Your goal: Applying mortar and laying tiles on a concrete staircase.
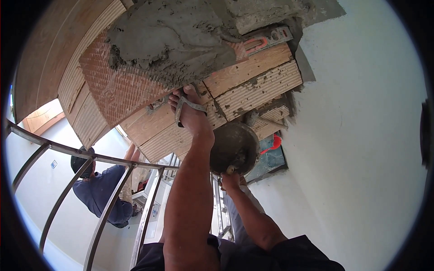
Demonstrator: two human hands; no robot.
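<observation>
My right hand (230,181) is closed at the near rim of a dark round bucket (219,147), gripping what looks like a trowel by its pale, rounded handle (231,170). The trowel's blade cannot be made out among the grey mortar (240,159) inside. My left hand is out of view. On the wood-patterned stair tiles, my bare left foot (194,119) stands in a strapped sandal. Right ahead of it lies a reddish tile (108,92), back side up, with a thick spread of wet mortar (167,40) over much of it.
A grey spirit level (278,35) with an orange opening lies beside the mortar. Right of the bucket are a mallet-like tool (271,122) and a red scoop (273,143). A metal railing (106,159) curves along the left; beyond it, lower down, is another person (101,192). A white wall (352,135) rises at right.
</observation>
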